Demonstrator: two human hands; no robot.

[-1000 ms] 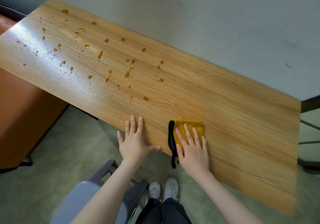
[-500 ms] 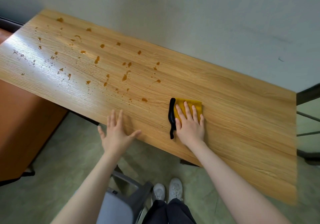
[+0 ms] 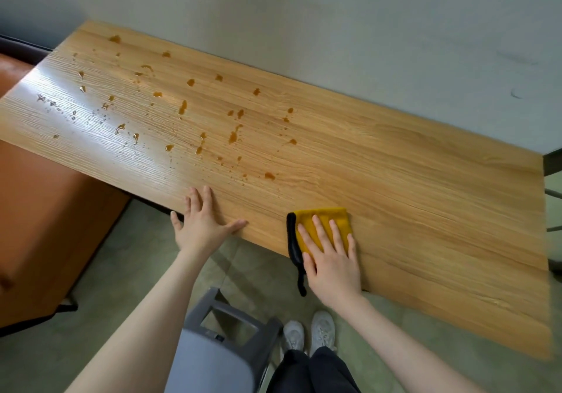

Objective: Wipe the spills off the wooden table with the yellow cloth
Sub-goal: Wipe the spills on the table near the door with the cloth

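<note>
A long wooden table [image 3: 410, 179] runs along a pale wall. Several amber spills [image 3: 234, 137] dot its left half, with smaller clear droplets in the glare further left. The yellow cloth [image 3: 328, 219], edged in black with a black loop hanging off the near edge, lies flat on the table's front edge. My right hand [image 3: 330, 259] presses on it with straight spread fingers. My left hand [image 3: 203, 222] rests flat on the front edge to the left, fingers straight. The nearest spill lies a short way beyond and left of the cloth.
A grey chair [image 3: 219, 344] stands below my left arm, by my feet. An orange-brown cabinet [image 3: 45, 225] sits under the table's left end. Dark metal framing [image 3: 552, 161] shows past the table's right end. The wall borders the far edge.
My right hand slid the cloth forward onto the table, then back to the near edge. My left hand lifted off the edge and has come back down flat on it.
</note>
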